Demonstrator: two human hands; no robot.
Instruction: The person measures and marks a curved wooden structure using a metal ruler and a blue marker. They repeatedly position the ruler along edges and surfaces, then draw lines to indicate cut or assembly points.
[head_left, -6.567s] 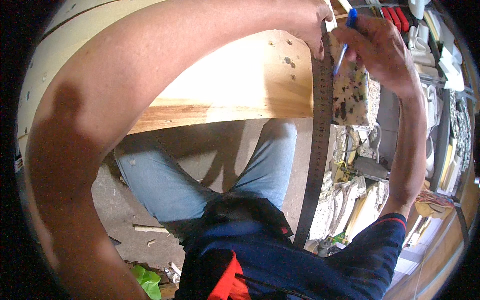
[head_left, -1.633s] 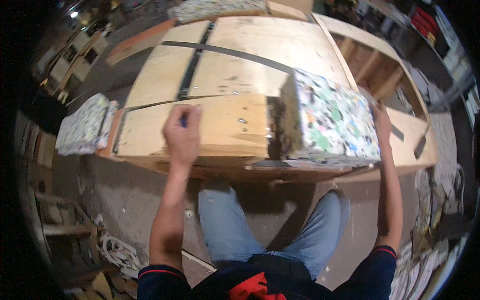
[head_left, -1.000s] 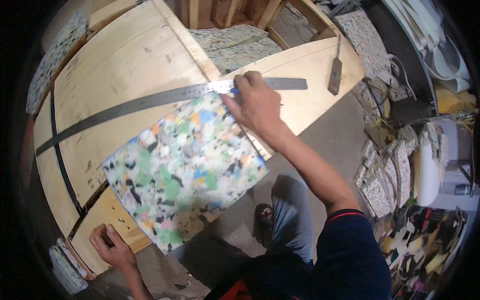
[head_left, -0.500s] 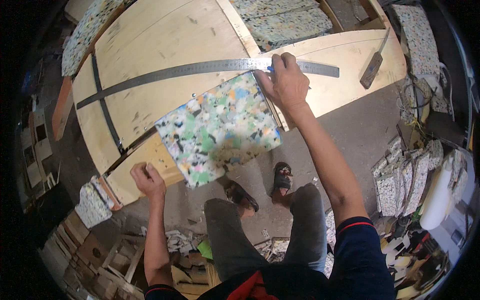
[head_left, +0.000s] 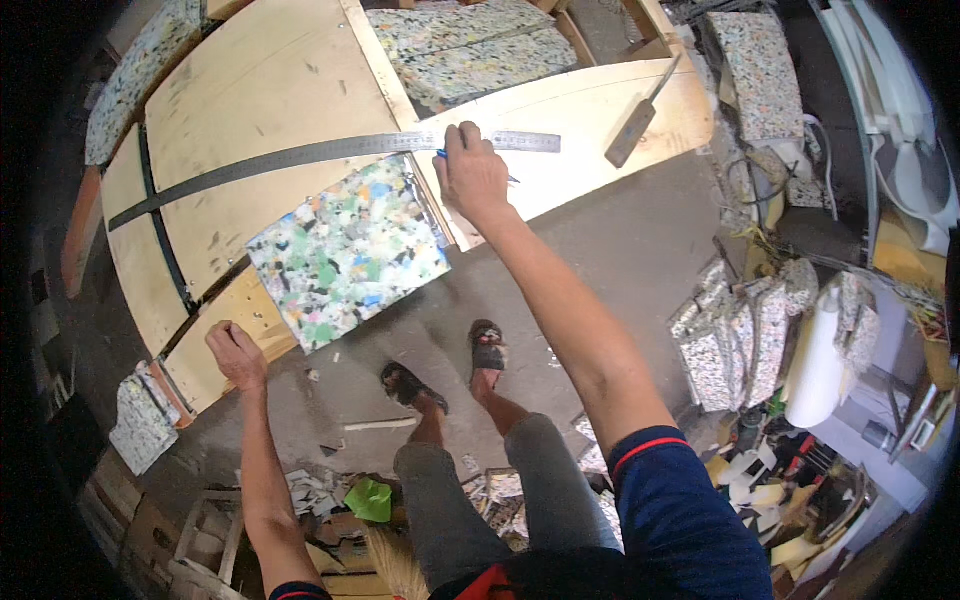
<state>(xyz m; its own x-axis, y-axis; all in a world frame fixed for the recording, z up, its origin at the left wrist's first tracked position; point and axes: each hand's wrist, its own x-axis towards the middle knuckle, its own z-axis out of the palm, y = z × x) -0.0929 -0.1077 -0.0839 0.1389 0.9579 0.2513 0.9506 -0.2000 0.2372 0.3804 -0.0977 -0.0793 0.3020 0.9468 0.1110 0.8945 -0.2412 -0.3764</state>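
On the frame (head_left: 250, 90) before us, we have the ruler (head_left: 290, 158) lying behind the foam block (head_left: 350, 250), the knife (head_left: 632, 132) to the right of both, and foam slabs (head_left: 490, 65) in the bay (head_left: 378, 60) farther back.

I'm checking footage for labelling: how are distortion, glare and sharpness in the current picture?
Head view: the steel ruler bows, likely from the fisheye, and the corners go black; same view, it brightens beside the right hand; there too, the speckled block shows distinct coloured flecks.
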